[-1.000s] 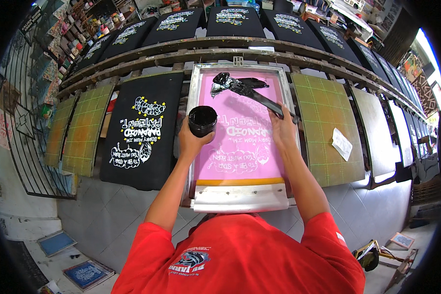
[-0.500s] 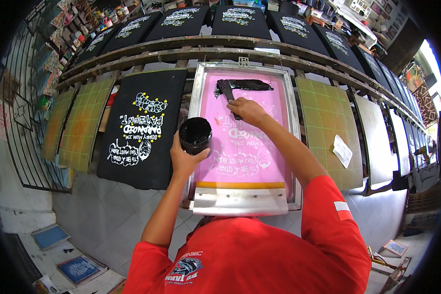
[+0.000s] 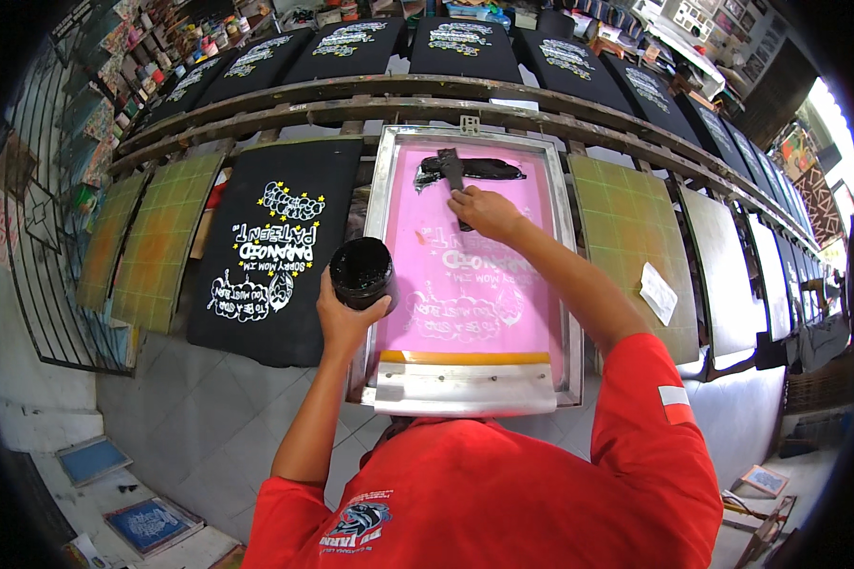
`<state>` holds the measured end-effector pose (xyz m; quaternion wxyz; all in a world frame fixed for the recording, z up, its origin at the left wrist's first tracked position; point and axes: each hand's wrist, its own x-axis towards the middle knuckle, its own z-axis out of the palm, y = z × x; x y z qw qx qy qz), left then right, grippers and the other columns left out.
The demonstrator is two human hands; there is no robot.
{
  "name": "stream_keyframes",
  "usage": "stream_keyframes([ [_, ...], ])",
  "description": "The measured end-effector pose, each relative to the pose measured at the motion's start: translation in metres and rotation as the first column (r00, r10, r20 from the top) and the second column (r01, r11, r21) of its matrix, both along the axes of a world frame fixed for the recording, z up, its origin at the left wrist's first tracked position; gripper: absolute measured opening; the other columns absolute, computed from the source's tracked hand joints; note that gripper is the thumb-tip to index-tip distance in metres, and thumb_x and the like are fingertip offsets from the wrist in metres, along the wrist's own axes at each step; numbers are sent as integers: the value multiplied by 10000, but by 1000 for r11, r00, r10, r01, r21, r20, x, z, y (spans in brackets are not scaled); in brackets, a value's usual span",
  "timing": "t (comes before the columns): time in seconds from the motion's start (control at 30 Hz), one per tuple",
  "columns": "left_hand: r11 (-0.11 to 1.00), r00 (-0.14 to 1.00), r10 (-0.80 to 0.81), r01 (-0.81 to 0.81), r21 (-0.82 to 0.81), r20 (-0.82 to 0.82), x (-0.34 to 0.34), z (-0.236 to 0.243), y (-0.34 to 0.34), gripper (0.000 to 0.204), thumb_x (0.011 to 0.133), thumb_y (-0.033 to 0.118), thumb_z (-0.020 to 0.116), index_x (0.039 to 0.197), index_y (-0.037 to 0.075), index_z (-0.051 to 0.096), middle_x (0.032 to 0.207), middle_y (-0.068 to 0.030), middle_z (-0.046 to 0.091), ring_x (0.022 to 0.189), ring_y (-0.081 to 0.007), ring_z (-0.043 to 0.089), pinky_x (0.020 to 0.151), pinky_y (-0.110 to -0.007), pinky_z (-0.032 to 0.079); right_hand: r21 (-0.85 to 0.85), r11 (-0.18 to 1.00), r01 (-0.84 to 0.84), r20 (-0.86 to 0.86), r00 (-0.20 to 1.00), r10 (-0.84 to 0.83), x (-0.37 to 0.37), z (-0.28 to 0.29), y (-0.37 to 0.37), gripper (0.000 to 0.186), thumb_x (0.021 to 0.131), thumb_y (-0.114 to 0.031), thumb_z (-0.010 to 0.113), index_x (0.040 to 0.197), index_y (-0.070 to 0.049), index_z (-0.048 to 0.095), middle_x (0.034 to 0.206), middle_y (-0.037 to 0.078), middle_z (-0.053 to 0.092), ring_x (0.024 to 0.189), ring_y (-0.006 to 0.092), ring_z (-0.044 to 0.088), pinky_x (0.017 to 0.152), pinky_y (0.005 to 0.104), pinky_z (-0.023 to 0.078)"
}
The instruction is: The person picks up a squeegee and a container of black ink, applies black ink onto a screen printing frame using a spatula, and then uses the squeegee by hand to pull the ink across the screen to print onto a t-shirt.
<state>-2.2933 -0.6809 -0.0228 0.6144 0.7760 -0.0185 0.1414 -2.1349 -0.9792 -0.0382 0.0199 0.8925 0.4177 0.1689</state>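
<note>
The pink rectangular mesh screen (image 3: 465,294), patterned in pale white, bears glossy black ink (image 3: 495,169) near its far edge; the black cloth-covered rectangular board (image 3: 266,346) is printed white and yellow.

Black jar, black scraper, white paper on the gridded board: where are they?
Black jar (image 3: 356,301), head view: its near wall.
Black scraper (image 3: 453,171), head view: its upper part.
White paper (image 3: 658,295), head view: its middle.

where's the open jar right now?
Head view, left of centre: the open jar is in the left hand, overlapping the left side of the metal screen frame, just right of the printed black fabric.
</note>
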Motion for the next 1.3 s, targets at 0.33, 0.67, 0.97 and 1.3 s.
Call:
stream_keyframes([
  [0.33,999,1000,-20,20,32,16,-1,4,-5,796,581,104,855,1270,-31,481,1108,-150,641,986,-215,639,883,-333,515,10,998,58,-108,992,-57,0,-20,-25,193,778,-55,585,969,-61,605,963,86,618,952,271,611,780,368,543],
  [0.67,997,997,-23,17,77,74,3,4,-8,771,596,120,849,1256,-36,484,1100,-157,641,988,-220,637,881,-340,513,134,955,264,-258,940,-224,3,23,-81,319,813,-107,632,1130,-91,656,1093,111,671,1014,313,619,887,416,498],
  [0.97,995,993,-96,94,35,69,6,7,-22,747,595,108,847,1241,-34,499,1098,-152,644,987,-201,635,879,-337,514,322,889,327,-280,930,-240,-6,4,-47,376,797,-86,645,1173,-88,642,1139,118,661,1044,307,618,903,410,497],
  [1.3,995,991,-96,98,-21,89,2,-1,-16,744,609,63,838,1252,-35,478,1100,-135,637,975,-193,635,871,-322,517,244,966,90,-99,993,-67,-20,-33,21,223,777,-39,576,994,-57,621,989,81,612,955,271,602,811,368,533],
])
